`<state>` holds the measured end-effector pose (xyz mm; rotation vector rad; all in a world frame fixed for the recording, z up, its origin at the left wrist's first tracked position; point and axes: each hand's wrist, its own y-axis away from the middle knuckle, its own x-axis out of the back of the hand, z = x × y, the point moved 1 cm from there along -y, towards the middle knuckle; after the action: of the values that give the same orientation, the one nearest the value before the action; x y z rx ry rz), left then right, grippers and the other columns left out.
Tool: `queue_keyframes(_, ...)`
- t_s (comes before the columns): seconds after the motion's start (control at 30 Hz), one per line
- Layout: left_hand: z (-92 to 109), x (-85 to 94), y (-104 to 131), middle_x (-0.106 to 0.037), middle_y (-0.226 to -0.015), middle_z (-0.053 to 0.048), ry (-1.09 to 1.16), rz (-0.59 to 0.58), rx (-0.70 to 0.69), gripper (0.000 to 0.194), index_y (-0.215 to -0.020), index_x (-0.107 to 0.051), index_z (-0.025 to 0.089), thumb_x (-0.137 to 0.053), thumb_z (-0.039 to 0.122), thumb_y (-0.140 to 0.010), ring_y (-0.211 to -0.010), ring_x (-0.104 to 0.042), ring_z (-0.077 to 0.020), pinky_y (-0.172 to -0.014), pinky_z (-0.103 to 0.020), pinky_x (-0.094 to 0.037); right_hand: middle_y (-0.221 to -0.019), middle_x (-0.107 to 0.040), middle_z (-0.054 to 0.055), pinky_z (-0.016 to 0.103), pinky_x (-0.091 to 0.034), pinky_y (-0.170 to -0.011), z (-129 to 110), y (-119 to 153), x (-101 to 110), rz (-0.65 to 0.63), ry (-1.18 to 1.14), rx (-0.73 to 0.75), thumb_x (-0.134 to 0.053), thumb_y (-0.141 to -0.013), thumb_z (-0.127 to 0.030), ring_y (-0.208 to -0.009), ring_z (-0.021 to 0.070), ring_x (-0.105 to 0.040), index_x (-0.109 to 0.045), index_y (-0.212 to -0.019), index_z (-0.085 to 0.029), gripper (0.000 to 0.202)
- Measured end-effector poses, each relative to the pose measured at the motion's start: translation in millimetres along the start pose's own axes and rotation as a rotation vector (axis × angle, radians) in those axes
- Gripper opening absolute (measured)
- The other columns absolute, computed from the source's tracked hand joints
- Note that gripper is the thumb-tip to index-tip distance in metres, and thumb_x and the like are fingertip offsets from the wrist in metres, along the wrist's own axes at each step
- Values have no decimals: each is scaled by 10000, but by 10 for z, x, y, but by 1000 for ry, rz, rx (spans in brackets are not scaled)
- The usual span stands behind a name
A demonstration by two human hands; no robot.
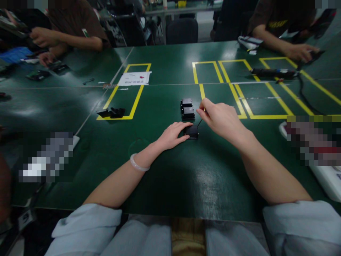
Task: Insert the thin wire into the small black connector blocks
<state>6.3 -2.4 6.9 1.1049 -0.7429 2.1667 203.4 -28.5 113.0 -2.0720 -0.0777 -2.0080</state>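
Observation:
A small black block [191, 132] rests on the green table in front of me. My left hand [174, 136] grips it from the left, thumb and fingers on its near and far sides. My right hand [222, 119] pinches a thin dark tool [200, 122], whose lower end reaches the block's right side; its upper part is mostly hidden by the fingers. Just beyond stand two similar black blocks [188, 108], one behind the other.
Yellow tape [137, 101] outlines areas on the green table [165, 192]. Black parts [112, 113] and a white paper [134, 78] lie left. A black cylindrical tool [274, 73] with a cable lies right. Two people's hands work across the table. Blurred-out objects flank my arms.

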Motion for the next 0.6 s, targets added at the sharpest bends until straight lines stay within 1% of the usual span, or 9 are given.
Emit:
queue_keyframes(0.13,5,5,0,-610,-1315,-97,5,-1,4,475,-1412,-476,223,-538,390,-972,-1152,-563,-267,-973,-395,-444,-880,-719,104,301,-274,-586,12,-11,-15,12,25,5,-263,-995,-356,-724,232,-635,-559,-1174,-189,384)
queue_keyframes(0.27,8,10,1,-614,-1304,-97,9,1,-1,474,-1414,-475,219,-534,382,-973,-1140,-564,-264,-970,-396,-442,-880,-716,100,300,-261,-575,15,-8,-18,18,6,22,-273,-980,-326,-718,224,-632,-548,-1183,-185,370)
queue_keyframes(0.33,8,11,1,-616,-1299,-98,13,0,-1,476,-1415,-475,223,-536,385,-971,-1141,-564,-265,-972,-398,-443,-887,-716,99,297,-265,-579,11,-3,-13,21,-11,27,-268,-983,-335,-719,215,-628,-538,-1186,-182,371)
queue_keyframes(0.5,5,8,-1,-612,-1308,-99,14,-3,3,483,-1417,-474,222,-536,398,-971,-1146,-564,-266,-977,-395,-442,-894,-721,99,291,-278,-594,3,1,-1,13,-27,15,-293,-993,-429,-733,218,-627,-545,-1150,-191,380)
queue_keyframes(0.6,2,1,0,-613,-1309,-99,10,-3,4,483,-1416,-475,219,-535,400,-971,-1147,-564,-267,-972,-395,-444,-905,-723,110,294,-277,-596,2,-4,-6,4,9,2,-271,-1000,-394,-738,228,-633,-547,-1155,-189,377)
